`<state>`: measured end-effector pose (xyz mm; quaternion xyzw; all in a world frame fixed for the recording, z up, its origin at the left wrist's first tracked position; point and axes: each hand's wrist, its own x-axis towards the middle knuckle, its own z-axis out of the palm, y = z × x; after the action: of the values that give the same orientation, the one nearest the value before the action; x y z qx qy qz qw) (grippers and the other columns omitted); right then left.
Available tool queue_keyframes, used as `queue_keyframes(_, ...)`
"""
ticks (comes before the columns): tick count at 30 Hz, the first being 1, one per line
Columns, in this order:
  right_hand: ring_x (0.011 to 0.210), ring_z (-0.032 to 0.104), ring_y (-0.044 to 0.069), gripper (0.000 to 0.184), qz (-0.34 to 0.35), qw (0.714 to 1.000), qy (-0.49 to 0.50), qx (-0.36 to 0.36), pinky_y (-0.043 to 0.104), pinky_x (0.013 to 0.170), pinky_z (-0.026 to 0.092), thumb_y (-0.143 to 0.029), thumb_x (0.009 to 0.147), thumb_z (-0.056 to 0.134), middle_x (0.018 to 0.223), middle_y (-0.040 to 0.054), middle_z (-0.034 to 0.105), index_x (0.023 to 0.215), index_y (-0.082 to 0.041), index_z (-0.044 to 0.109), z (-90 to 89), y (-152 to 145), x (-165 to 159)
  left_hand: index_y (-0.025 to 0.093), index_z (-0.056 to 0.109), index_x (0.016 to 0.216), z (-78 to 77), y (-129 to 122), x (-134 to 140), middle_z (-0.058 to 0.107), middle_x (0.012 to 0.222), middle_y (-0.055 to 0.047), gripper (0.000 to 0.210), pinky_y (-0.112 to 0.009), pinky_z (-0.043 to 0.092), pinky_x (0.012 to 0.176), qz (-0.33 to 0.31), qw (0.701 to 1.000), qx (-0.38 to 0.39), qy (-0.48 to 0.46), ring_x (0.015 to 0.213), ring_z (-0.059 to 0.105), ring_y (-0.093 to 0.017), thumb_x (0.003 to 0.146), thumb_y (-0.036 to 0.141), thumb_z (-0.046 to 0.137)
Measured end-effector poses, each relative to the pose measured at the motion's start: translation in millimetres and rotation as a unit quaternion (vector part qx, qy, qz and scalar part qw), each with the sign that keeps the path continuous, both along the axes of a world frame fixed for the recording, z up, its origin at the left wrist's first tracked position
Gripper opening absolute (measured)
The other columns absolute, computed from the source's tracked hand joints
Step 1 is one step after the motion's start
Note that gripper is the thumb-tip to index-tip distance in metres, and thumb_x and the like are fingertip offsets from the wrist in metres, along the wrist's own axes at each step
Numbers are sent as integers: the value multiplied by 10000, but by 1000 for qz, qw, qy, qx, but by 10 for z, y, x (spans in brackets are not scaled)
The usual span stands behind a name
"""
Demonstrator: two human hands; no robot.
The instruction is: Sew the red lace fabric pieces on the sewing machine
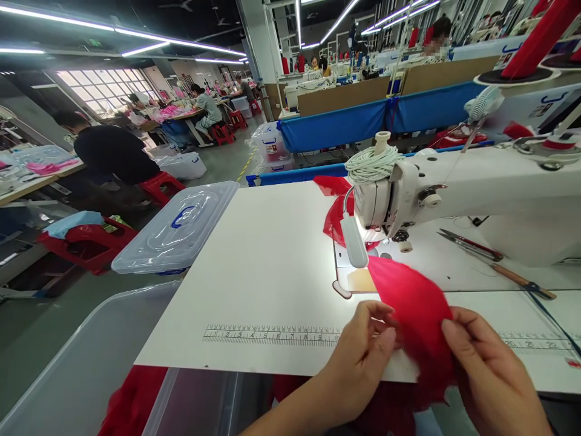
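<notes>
A piece of red fabric (415,315) hangs between my hands at the table's front edge. Its upper end reaches toward the needle area of the white sewing machine (463,194). My left hand (358,363) is closed, thumb and fingers pinching the fabric's left edge. My right hand (490,369) grips the right edge between thumb and fingers. The lower end of the fabric droops over the table edge. More red fabric (334,212) lies behind the machine head. The presser foot is partly hidden by the machine's small lamp (354,241).
A printed ruler (272,335) runs along the white table (254,260). Right of the needle lie scissors (472,243) and a wooden-handled tool (521,281). At left stand an open plastic bin (91,345) holding red fabric and a clear lid (177,227). A person (111,148) sits beyond.
</notes>
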<state>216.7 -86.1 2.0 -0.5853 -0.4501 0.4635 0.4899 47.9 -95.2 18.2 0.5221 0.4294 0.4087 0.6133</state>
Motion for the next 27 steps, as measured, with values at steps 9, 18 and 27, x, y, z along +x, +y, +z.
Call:
queue_keyframes(9,491,537,136,252,34,997,-58,35,218,401,445,-511,845,630,666,-26,597,905,-267,606,67,54,65,196,592,791,-117,-145,51,642,786,-53,222,-314,505,754,-140,975,87,151,759,633,-187,891,376,506)
queue_keyframes(18,737,679,152,198,261,854,-288,346,223,622,565,-154,948,472,895,48,689,1038,-245,623,-140,13,-141,204,320,552,221,233,-233,350,507,46,481,-270,213,487,35,934,28,356,499,287,-104,900,484,499)
queue_keyframes(27,1350,482,263,589,38,997,70,3,359,1022,509,-488,828,697,1474,50,517,1363,-303,532,-213,96,-10,162,587,909,114,266,-262,522,698,32,398,-193,407,509,94,970,-162,-156,551,453,-75,787,519,717)
